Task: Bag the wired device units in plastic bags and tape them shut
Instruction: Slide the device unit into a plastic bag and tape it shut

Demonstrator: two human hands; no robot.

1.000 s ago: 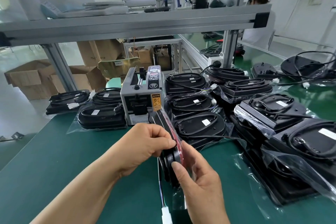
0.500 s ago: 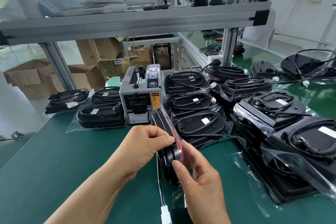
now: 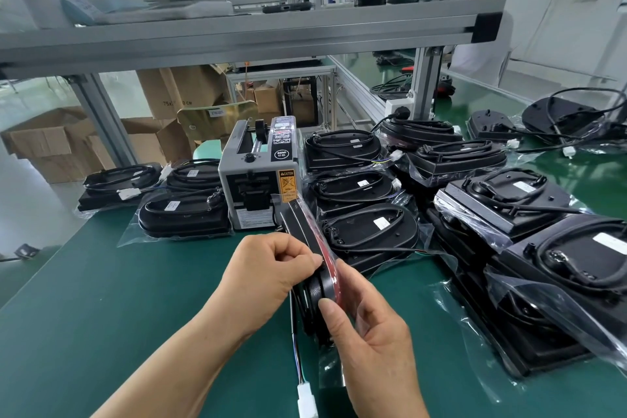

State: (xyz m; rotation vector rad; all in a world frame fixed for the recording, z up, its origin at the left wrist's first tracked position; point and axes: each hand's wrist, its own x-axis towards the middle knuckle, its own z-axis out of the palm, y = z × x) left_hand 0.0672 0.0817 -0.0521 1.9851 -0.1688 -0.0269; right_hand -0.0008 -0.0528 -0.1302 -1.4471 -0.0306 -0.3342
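The left hand at 9 o'clock and right hand at 5 o'clock are gripping 1 edge-up device unit.

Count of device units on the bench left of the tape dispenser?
3. The front unit lies bagged beside the tape dispenser; the rear unit sits behind it; the far-left unit is at the edge of the bench. Others may be hidden beneath.
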